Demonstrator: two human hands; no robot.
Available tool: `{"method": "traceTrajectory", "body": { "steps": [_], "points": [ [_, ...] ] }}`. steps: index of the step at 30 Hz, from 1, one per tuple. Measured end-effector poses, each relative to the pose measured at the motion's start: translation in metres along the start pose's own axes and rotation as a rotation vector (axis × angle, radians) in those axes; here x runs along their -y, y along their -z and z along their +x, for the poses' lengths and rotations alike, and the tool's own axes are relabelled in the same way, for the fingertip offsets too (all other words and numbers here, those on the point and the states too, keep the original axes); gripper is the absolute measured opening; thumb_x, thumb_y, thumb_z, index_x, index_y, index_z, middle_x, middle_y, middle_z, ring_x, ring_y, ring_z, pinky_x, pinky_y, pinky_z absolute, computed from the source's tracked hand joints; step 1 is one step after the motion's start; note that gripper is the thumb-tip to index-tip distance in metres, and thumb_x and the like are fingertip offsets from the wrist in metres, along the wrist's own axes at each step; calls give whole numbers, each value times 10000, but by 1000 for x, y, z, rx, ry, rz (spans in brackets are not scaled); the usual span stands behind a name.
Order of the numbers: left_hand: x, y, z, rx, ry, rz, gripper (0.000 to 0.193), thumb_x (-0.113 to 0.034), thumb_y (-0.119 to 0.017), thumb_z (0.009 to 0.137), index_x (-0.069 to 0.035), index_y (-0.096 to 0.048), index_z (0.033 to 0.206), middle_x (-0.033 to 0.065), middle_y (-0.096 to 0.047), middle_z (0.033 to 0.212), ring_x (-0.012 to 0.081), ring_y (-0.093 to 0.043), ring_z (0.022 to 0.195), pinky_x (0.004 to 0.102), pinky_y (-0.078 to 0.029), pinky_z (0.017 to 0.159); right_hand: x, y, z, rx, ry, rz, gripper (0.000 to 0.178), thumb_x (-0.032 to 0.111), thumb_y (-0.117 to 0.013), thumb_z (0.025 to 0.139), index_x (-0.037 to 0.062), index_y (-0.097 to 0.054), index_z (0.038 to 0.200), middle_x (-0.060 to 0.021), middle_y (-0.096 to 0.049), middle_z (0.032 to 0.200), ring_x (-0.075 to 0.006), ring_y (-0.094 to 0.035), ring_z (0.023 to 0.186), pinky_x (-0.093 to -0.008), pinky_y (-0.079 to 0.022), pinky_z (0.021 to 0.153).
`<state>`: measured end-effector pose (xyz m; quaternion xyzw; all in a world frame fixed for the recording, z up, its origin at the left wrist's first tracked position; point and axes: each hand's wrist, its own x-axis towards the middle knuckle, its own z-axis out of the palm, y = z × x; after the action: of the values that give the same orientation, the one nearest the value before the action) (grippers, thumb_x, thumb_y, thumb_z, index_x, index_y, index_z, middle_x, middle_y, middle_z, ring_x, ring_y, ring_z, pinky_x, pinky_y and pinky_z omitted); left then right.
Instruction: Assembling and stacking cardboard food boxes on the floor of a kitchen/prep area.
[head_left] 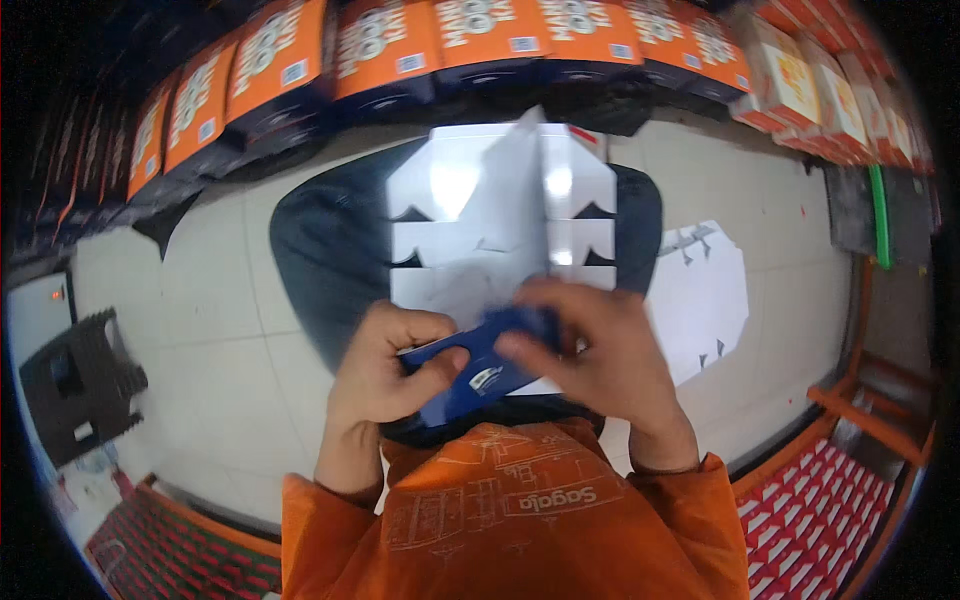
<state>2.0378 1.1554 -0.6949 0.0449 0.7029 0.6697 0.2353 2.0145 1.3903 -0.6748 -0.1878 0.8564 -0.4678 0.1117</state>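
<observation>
A blue carton blank (455, 398) with a white inner side is held in front of my waist, partly folded. My left hand (392, 365) is closed on its left edge, thumb on the blue face. My right hand (605, 355), smeared by motion, grips the right part with thumb and fingers. The blank's white panel (500, 205) stands up beyond my hands, blurred. Under it, flat white die-cut cardboard sheets (412, 190) with notched sides lie across my lap.
More white cut sheets (705, 305) lie on the tiled floor to my right. Orange and dark blue boxes (385, 45) line the far side, with further stacks (815, 85) at far right. Red-and-white packs (815, 525) fill the lower right. A dark plastic item (80, 385) stands at left.
</observation>
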Motion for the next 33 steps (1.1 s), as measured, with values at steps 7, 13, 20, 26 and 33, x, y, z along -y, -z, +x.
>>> {"method": "traceTrajectory", "body": {
  "steps": [7, 13, 20, 26, 33],
  "points": [
    [11, 16, 3, 165, -217, 26, 70, -49, -644, 729, 9, -608, 716, 55, -530, 565, 125, -462, 493, 265, -386, 496, -6, 6, 2, 243, 147, -143, 556, 225, -859, 623, 52, -637, 1103, -76, -618, 931, -165, -571, 735, -281, -459, 612],
    [-49, 34, 4, 187, -170, 205, 219, -141, -767, 756, 15, -671, 876, 150, -662, 729, 231, -696, 715, 315, -506, 636, 20, 52, 30, 5, -58, -590, 861, 347, -885, 504, 35, -577, 1245, -164, -557, 1122, -323, -510, 1083, -437, -385, 1001],
    [-2, -3, 11, 227, -234, -32, 204, -108, -743, 808, 7, -682, 966, 98, -695, 770, 174, -669, 710, 305, -533, 649, 18, 19, 19, -77, 308, 189, 501, 253, -861, 565, 83, -657, 990, -78, -562, 957, -302, -522, 1070, -498, -383, 985],
    [26, 5, 18, 331, 99, -121, 160, -68, -698, 842, 29, -673, 967, 15, -649, 686, 116, -585, 560, 247, -479, 560, 11, 20, 3, 148, 259, -250, 290, 257, -828, 590, 123, -726, 825, -72, -582, 894, -246, -524, 945, -390, -386, 932],
    [4, -5, 18, 326, -335, 382, 152, 16, -682, 751, -55, -688, 885, 126, -650, 658, 248, -659, 600, 323, -475, 565, 17, 13, -1, 368, 138, -358, 346, 229, -759, 708, 124, -707, 1034, -49, -588, 893, -257, -552, 816, -368, -412, 848]
  ]
}}
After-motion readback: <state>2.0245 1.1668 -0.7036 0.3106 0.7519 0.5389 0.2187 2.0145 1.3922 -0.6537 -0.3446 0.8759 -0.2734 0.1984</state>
